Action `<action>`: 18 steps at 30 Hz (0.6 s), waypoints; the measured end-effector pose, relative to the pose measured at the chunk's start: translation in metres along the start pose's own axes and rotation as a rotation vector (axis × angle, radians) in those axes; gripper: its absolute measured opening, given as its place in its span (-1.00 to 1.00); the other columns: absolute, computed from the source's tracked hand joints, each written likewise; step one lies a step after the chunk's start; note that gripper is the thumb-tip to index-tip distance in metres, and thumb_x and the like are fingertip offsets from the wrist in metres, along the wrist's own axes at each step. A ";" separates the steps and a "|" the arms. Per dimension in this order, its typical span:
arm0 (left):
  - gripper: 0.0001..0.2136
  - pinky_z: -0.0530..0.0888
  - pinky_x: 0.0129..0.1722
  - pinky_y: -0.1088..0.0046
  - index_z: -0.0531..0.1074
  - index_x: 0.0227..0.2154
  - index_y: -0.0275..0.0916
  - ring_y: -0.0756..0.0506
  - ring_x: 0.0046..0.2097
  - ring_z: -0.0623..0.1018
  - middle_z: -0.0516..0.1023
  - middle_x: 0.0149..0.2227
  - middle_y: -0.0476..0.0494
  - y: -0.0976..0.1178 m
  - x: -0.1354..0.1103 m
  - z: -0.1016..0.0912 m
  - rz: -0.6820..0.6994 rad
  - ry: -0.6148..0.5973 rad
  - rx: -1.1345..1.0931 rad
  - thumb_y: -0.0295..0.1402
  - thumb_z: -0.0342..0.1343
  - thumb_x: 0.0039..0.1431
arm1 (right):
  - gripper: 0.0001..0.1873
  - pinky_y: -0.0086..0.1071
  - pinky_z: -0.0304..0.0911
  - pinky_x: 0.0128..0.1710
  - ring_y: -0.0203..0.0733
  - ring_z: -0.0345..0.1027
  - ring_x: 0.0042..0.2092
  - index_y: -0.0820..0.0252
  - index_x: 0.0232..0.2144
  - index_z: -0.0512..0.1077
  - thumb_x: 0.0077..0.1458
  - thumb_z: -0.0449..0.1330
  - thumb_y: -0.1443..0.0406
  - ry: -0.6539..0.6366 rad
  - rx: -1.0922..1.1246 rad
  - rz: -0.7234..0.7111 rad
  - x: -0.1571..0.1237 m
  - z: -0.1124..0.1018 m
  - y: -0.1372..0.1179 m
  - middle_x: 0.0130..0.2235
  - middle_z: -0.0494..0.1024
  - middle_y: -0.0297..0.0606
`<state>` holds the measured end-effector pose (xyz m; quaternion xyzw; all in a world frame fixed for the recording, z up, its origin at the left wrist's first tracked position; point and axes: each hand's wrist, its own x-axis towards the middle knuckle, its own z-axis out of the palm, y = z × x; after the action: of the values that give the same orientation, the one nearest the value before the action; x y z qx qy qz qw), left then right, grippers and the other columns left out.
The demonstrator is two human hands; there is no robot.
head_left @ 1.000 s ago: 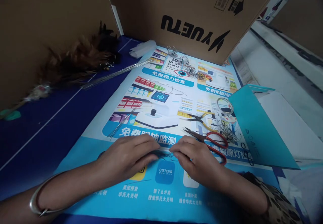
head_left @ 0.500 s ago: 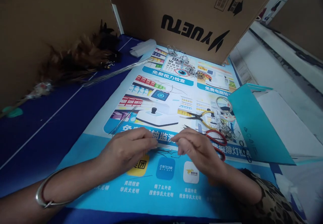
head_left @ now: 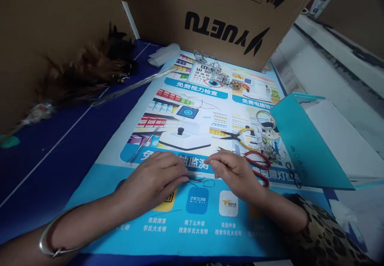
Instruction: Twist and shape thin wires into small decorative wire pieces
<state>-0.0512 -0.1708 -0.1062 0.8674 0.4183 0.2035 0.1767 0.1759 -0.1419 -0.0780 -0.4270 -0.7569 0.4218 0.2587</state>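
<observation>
My left hand (head_left: 159,180) rests low over the poster, fingers pressed together and curled down. Its fingertips are beside a small pile of thin dark wire pieces (head_left: 201,181); whatever they pinch is hidden. Across a short gap is my right hand (head_left: 235,174), thumb and forefinger closed in a pinch, the other fingers curled in. Anything between those fingertips is too small to make out. Just beyond the right hand lie yellow-handled pliers (head_left: 237,135) and red-handled scissors (head_left: 258,160), partly covered by that hand. A bundle of thin wires (head_left: 144,146) lies beyond the left hand.
Wire loops (head_left: 216,72) are heaped near the cardboard box (head_left: 228,2). Long silvery wires (head_left: 135,85) and brown feathers (head_left: 81,68) lie at left. A tape roll (head_left: 266,119), a tangle of wire rings (head_left: 267,148) and a teal folder (head_left: 309,146) are at right.
My right hand has turned slightly and its fingers have curled in more, with the fingertips a little farther from the left hand. The left hand stays nearly in place. The view has shifted slightly.
</observation>
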 end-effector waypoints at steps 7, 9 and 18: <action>-0.78 0.37 -0.16 0.32 0.33 -0.10 -0.16 -0.13 -0.11 0.43 0.48 -0.18 -0.15 0.000 -0.001 -0.002 0.036 0.152 -0.080 -0.31 0.02 0.19 | -0.82 -0.49 0.28 -0.41 -0.37 0.35 -0.46 0.20 -0.27 0.47 0.13 0.09 0.30 -0.058 0.175 0.024 -0.003 0.011 -0.003 -0.48 0.45 -0.35; -0.81 0.36 -0.14 0.32 0.34 -0.13 -0.17 -0.11 -0.13 0.44 0.49 -0.19 -0.14 0.001 -0.001 0.000 0.082 0.136 -0.098 -0.34 0.02 0.20 | -0.82 -0.50 0.29 -0.44 -0.40 0.35 -0.48 0.20 -0.28 0.48 0.12 0.10 0.29 -0.093 0.230 0.020 -0.004 0.016 -0.006 -0.42 0.47 -0.33; -0.80 0.35 -0.19 0.36 0.38 -0.17 -0.18 -0.06 -0.18 0.46 0.51 -0.24 -0.12 -0.005 -0.006 0.001 0.158 0.120 -0.130 -0.52 -0.04 0.19 | -0.79 -0.46 0.30 -0.32 -0.32 0.40 -0.35 0.21 -0.24 0.47 0.15 0.06 0.31 -0.059 -0.056 -0.133 -0.009 0.021 -0.001 -0.37 0.53 -0.28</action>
<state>-0.0573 -0.1731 -0.1102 0.8706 0.3442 0.2952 0.1907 0.1640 -0.1583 -0.0877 -0.3700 -0.8023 0.3949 0.2518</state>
